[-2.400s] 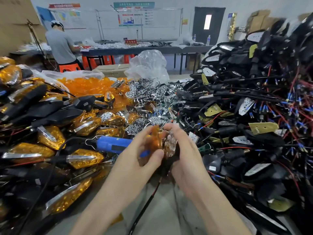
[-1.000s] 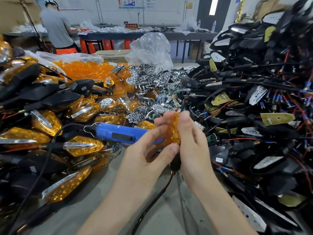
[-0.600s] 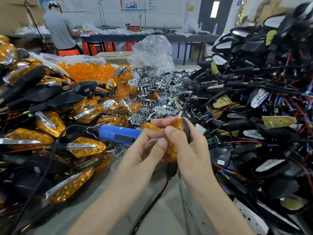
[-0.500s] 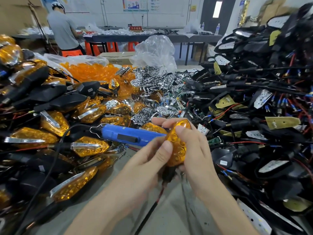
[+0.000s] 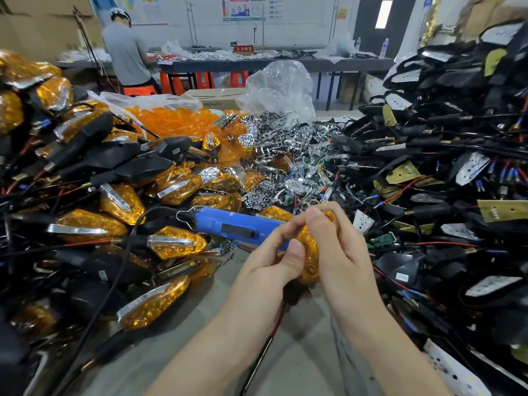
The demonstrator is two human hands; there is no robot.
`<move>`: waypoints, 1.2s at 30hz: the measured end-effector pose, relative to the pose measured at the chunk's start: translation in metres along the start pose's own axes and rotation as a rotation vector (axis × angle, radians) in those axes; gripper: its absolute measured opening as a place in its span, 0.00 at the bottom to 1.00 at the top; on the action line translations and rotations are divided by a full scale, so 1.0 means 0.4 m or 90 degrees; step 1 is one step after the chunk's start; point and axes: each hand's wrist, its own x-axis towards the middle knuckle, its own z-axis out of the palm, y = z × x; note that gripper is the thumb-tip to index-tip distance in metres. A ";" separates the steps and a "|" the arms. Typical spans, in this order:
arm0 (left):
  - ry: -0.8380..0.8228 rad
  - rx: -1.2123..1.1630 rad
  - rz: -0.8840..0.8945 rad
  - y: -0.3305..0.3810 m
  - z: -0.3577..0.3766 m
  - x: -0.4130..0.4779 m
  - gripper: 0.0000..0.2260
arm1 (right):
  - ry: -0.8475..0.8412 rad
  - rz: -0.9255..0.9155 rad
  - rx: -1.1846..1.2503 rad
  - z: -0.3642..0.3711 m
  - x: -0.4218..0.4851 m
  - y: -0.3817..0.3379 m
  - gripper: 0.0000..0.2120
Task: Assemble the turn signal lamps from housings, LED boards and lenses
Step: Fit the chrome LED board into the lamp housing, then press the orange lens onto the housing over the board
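Note:
Both hands hold one turn signal lamp with an amber lens [image 5: 310, 252] over the middle of the table. My left hand [image 5: 274, 261] grips its left side, thumb pressed on the lens face. My right hand [image 5: 337, 250] wraps the right side, fingers curled over the top of the lens. The lamp's black housing is mostly hidden behind my hands; its red and black wire [image 5: 265, 347] hangs down toward me. A blue electric screwdriver [image 5: 234, 227] lies on the table just left of my hands.
Assembled amber lamps [image 5: 114, 232] are piled at the left. Black housings with wires and LED boards [image 5: 443, 181] heap up at the right. Loose amber lenses [image 5: 177, 121] and chrome reflectors [image 5: 283, 138] lie behind. A person [image 5: 125, 52] stands at a far table.
The amber lens went from edge-on between my fingers to seated face-up on the housing. My hands closed tighter around the lamp and turned it slightly.

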 end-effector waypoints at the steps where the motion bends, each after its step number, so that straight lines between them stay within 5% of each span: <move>1: -0.013 -0.020 -0.007 0.001 0.004 -0.002 0.12 | -0.014 0.028 0.019 -0.005 0.000 -0.005 0.12; 6: -0.075 -0.025 -0.057 0.009 0.023 -0.017 0.17 | -0.010 0.177 0.160 -0.034 -0.019 -0.020 0.12; 11: -0.135 0.517 0.017 0.079 -0.016 -0.035 0.24 | 0.044 0.223 0.344 -0.018 -0.042 -0.006 0.16; 14: -0.068 0.683 -0.028 0.122 -0.050 -0.061 0.30 | 0.040 0.236 0.408 0.007 -0.046 -0.011 0.16; 17: 0.073 0.810 -0.074 0.154 -0.117 -0.080 0.24 | 0.127 0.216 0.475 -0.026 -0.027 -0.017 0.19; 24: 0.077 1.345 0.020 0.085 -0.186 -0.018 0.12 | 0.118 0.228 0.474 -0.079 -0.026 0.002 0.14; 30: 0.150 1.413 0.040 0.042 -0.195 0.015 0.14 | 0.090 0.209 0.486 -0.089 -0.021 0.014 0.14; 36: 0.086 1.238 0.122 0.108 -0.201 -0.059 0.13 | 0.072 0.219 0.490 -0.095 -0.014 0.021 0.14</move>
